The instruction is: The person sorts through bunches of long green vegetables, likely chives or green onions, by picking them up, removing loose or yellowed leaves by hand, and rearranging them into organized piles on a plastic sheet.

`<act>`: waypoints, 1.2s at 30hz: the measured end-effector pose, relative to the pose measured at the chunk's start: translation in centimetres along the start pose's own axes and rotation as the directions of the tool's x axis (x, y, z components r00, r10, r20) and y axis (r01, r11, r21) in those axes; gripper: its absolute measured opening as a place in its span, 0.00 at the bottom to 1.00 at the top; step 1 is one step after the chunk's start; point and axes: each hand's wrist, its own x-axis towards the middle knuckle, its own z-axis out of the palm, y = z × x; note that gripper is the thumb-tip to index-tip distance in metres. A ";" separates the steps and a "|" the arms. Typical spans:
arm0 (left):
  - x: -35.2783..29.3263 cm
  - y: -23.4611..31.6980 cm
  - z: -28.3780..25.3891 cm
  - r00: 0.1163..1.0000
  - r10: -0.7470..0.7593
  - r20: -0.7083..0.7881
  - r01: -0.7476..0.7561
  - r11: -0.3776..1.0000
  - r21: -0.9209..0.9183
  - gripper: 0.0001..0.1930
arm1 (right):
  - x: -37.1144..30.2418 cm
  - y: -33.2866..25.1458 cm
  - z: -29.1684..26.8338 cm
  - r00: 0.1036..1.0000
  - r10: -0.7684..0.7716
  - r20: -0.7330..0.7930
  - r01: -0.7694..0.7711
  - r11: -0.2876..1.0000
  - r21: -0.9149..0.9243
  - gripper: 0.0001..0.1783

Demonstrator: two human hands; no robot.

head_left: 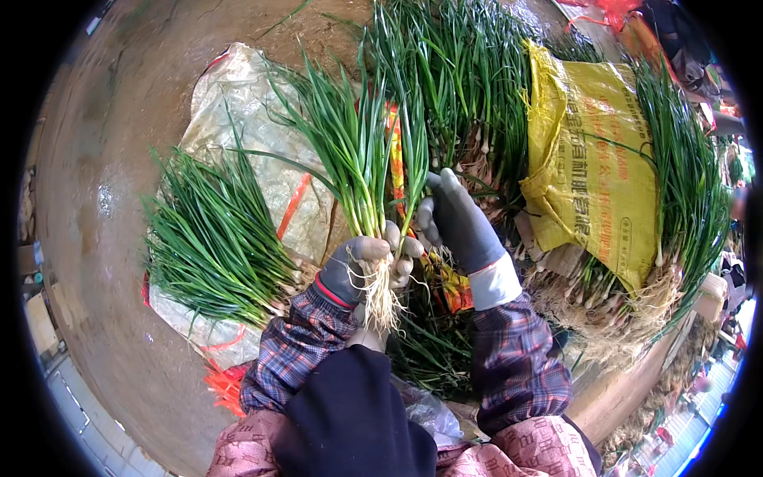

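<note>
A leafy bunch (358, 179) is clasped by the left hand (366, 250) — any hold by the right hand (467, 226), fingers curled, cannot be made out — while one pile (218, 234) seems finished and larger stacks (477, 79) seem undone.

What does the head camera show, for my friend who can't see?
A gloved left hand holds a bunch of long onion-like greens, roots hanging down, with the gloved right hand beside it. More greens lie to the left on a pale sheet, and a yellow sack lies over part of a larger pile at right.
</note>
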 end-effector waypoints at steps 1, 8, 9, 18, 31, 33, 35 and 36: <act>0.0 0.0 -0.1 1.000 0.001 -0.030 0.000 1.000 0.031 0.15 | -0.3 -0.2 0.5 0.995 0.092 0.038 -0.085 0.985 -0.149 0.35; -1.3 1.3 -0.5 0.944 -0.043 -0.328 0.112 0.975 0.193 0.14 | -1.4 -0.8 2.0 0.972 0.229 0.054 -0.162 0.818 -0.552 0.34; -0.4 0.9 -1.7 0.948 -0.039 -0.317 0.119 0.965 0.236 0.14 | -1.7 -0.1 1.5 0.991 0.116 0.071 -0.031 0.703 -0.711 0.28; 1.0 1.2 -3.6 0.953 -0.145 -0.265 0.236 0.905 0.354 0.17 | -4.3 -0.4 1.5 0.665 -0.729 -0.162 0.150 0.344 -0.927 0.05; 2.3 -0.9 -1.3 1.000 -0.010 0.000 0.010 0.992 0.129 0.15 | -8.0 0.7 4.4 0.924 -0.383 0.011 0.213 0.489 -0.846 0.25; 2.6 -0.9 -2.1 0.999 0.020 0.050 -0.024 0.995 0.094 0.14 | -7.0 2.5 3.4 0.951 -0.304 -0.049 0.150 0.598 -0.788 0.16; 2.0 0.0 -2.9 0.990 0.141 -0.011 -0.139 0.981 0.138 0.13 | -7.6 3.9 3.5 0.870 -0.469 0.151 0.290 0.240 -0.927 0.08; 1.8 0.9 -2.7 0.976 0.214 -0.033 -0.209 0.972 0.112 0.12 | -8.8 4.1 3.9 0.907 -0.369 0.205 0.318 0.279 -0.906 0.08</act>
